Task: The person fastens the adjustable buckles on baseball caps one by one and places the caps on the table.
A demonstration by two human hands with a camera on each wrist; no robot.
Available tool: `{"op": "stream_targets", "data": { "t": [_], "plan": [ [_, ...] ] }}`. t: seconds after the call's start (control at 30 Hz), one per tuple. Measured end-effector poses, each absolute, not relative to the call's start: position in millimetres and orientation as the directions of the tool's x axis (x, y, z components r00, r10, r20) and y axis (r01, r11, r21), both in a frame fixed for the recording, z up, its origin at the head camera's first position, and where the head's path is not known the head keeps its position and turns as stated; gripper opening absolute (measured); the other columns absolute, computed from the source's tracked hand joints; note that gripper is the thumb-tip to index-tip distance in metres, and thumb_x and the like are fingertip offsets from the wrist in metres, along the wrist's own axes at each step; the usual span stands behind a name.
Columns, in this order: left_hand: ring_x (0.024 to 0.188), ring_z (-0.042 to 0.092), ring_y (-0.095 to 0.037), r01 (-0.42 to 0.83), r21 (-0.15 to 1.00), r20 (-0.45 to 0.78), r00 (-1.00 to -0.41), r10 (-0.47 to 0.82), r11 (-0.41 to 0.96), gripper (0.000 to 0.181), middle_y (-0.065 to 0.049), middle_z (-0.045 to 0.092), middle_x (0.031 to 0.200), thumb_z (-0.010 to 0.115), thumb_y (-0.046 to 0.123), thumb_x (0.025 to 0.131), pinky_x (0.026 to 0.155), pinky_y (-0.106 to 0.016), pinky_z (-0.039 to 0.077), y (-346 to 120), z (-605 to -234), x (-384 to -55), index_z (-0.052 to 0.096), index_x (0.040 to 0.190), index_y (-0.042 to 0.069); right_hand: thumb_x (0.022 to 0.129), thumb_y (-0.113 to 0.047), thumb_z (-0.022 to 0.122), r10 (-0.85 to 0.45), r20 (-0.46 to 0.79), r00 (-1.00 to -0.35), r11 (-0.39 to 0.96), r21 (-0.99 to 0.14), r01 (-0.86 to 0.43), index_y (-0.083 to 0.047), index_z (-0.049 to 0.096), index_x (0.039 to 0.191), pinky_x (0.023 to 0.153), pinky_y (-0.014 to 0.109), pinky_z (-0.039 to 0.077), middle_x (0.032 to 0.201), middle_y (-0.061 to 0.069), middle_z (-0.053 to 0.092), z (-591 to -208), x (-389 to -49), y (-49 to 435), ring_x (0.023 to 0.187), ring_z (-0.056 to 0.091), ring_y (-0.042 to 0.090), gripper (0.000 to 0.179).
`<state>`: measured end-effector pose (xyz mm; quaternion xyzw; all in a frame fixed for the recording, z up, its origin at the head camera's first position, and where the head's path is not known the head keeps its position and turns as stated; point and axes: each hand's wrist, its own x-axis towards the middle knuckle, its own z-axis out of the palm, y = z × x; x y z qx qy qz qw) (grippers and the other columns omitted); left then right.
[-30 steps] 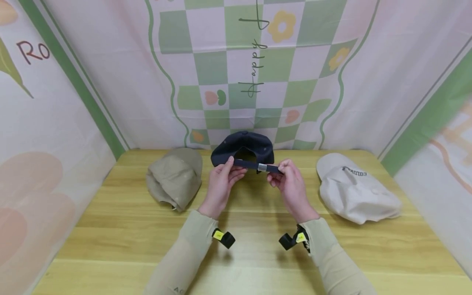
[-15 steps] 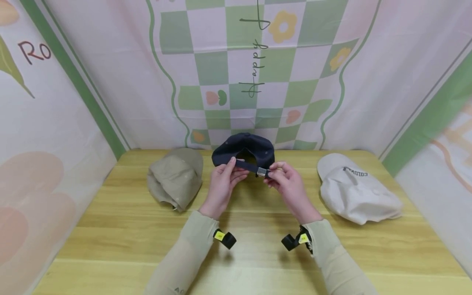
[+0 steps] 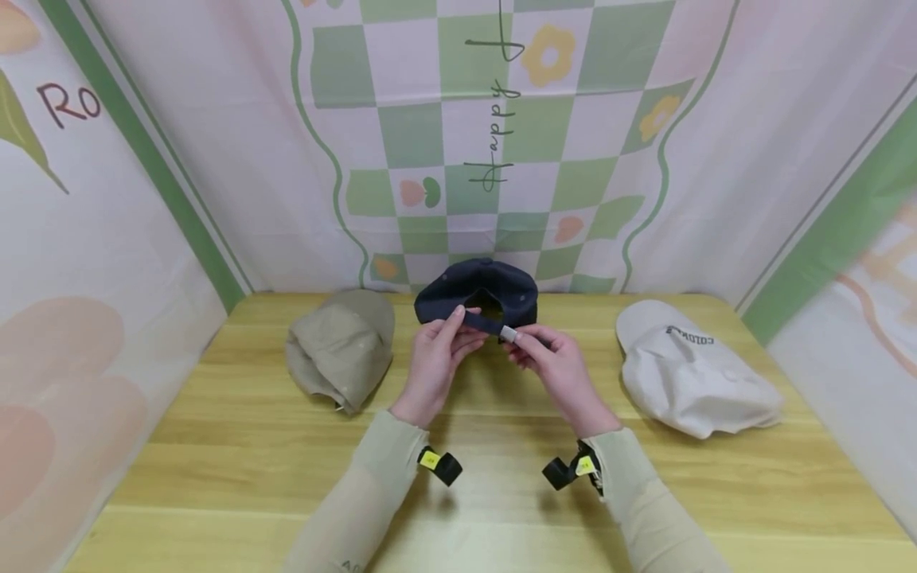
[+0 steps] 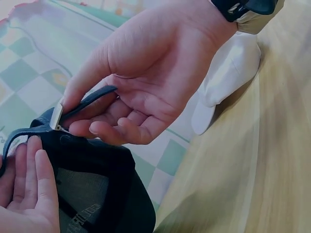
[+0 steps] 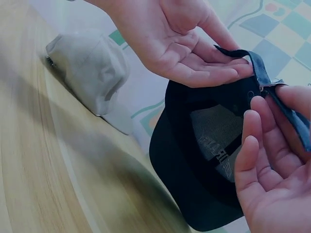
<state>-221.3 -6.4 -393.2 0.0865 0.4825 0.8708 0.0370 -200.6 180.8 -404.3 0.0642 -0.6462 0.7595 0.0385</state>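
In the head view a navy baseball cap (image 3: 476, 278) stands at the table's back, its rear opening facing me. My left hand (image 3: 430, 362) pinches the left part of its adjustment strap (image 3: 483, 321) between thumb and fingers. The metal buckle (image 3: 509, 333) on that strap is pinched by my right hand (image 3: 562, 370). The left wrist view shows the strap's loose tail (image 4: 95, 97) running past the buckle into the right palm. Seen from the right wrist, the cap's dark inside (image 5: 218, 136) hangs below both hands.
An olive-khaki cap (image 3: 340, 346) lies on the wooden table (image 3: 236, 477) to the left. To the right is an off-white cap (image 3: 695, 370) with dark lettering. A patterned curtain (image 3: 408, 135) hangs close behind the table's back edge.
My right hand has moved left, from the strap's tail onto the buckle. The strap now bends downward between the hands. Cap and left hand have shifted slightly right.
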Motion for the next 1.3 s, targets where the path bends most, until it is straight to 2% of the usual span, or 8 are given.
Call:
{"op": "stream_targets", "data": {
  "t": [0.07, 0.1, 0.3, 0.57, 0.73, 0.93, 1.3],
  "plan": [
    [0.088, 0.072, -0.019, 0.021, 0.844, 0.112, -0.984, 0.138, -0.536, 0.028, -0.017, 0.071, 0.116, 0.058, 0.020, 0.106, 0.087, -0.034, 0.058, -6.2, -392.0, -221.8, 0.070, 0.098, -0.004, 0.103, -0.009, 0.062, -0.001, 0.154, -0.988, -0.169, -0.974, -0.151, -0.003, 0.071, 0.098, 0.072, 0.028, 0.055, 0.092, 0.013, 0.072, -404.3, -200.2, 180.0, 0.080, 0.066, 0.017, 0.012],
    [0.086, 0.072, -0.019, 0.022, 0.840, 0.111, -0.985, 0.132, -0.542, 0.026, -0.016, 0.072, 0.113, 0.058, 0.019, 0.106, 0.086, -0.034, 0.058, -6.2, -391.7, -222.3, 0.069, 0.097, -0.003, 0.102, -0.009, 0.063, 0.009, 0.160, -0.987, -0.171, -0.972, -0.159, -0.004, 0.071, 0.096, 0.072, 0.028, 0.055, 0.091, 0.012, 0.071, -404.0, -199.9, 179.4, 0.080, 0.065, 0.017, 0.011],
    [0.081, 0.072, -0.021, 0.019, 0.819, 0.083, -0.993, 0.086, -0.573, 0.015, -0.010, 0.072, 0.086, 0.062, 0.015, 0.104, 0.084, -0.035, 0.059, -8.4, -391.4, -225.2, 0.062, 0.096, 0.002, 0.098, 0.000, 0.062, 0.064, 0.209, -0.976, -0.194, -0.957, -0.218, -0.004, 0.068, 0.088, 0.075, 0.031, 0.055, 0.086, 0.008, 0.070, -401.7, -198.5, 176.3, 0.081, 0.064, 0.018, 0.013],
    [0.079, 0.072, -0.019, 0.032, 0.825, 0.085, -0.994, 0.067, -0.565, 0.011, -0.011, 0.072, 0.084, 0.064, 0.008, 0.102, 0.084, -0.036, 0.059, -8.9, -390.7, -224.4, 0.062, 0.093, 0.001, 0.095, 0.006, 0.056, 0.111, 0.213, -0.971, -0.194, -0.953, -0.231, 0.003, 0.061, 0.083, 0.074, 0.029, 0.054, 0.100, 0.011, 0.062, -400.8, -198.7, 177.4, 0.082, 0.061, 0.021, 0.013],
    [0.081, 0.072, -0.023, 0.043, 0.831, 0.099, -0.992, 0.072, -0.555, 0.012, -0.011, 0.072, 0.084, 0.064, 0.008, 0.102, 0.083, -0.035, 0.059, -8.7, -391.4, -223.5, 0.062, 0.092, 0.001, 0.095, 0.008, 0.053, 0.119, 0.202, -0.972, -0.199, -0.954, -0.222, 0.003, 0.058, 0.079, 0.072, 0.029, 0.054, 0.102, 0.013, 0.060, -401.2, -199.6, 179.1, 0.082, 0.057, 0.024, 0.017],
    [0.081, 0.072, -0.020, 0.036, 0.837, 0.096, -0.992, 0.081, -0.546, 0.011, -0.011, 0.072, 0.086, 0.064, 0.009, 0.102, 0.084, -0.034, 0.059, -9.6, -390.5, -222.0, 0.061, 0.095, 0.001, 0.098, 0.005, 0.053, 0.112, 0.192, -0.975, -0.187, -0.960, -0.210, 0.003, 0.058, 0.082, 0.074, 0.028, 0.055, 0.106, 0.014, 0.059, -401.5, -199.5, 180.1, 0.086, 0.057, 0.029, 0.016],
    [0.080, 0.072, -0.021, 0.031, 0.844, 0.093, -0.992, 0.090, -0.535, 0.010, -0.010, 0.072, 0.086, 0.064, 0.010, 0.102, 0.087, -0.039, 0.058, -8.9, -392.8, -222.0, 0.062, 0.096, 0.003, 0.099, 0.005, 0.051, 0.099, 0.199, -0.975, -0.189, -0.958, -0.215, 0.006, 0.054, 0.085, 0.075, 0.029, 0.055, 0.106, 0.014, 0.060, -403.6, -199.0, 180.6, 0.087, 0.057, 0.028, 0.014]
  ]
}}
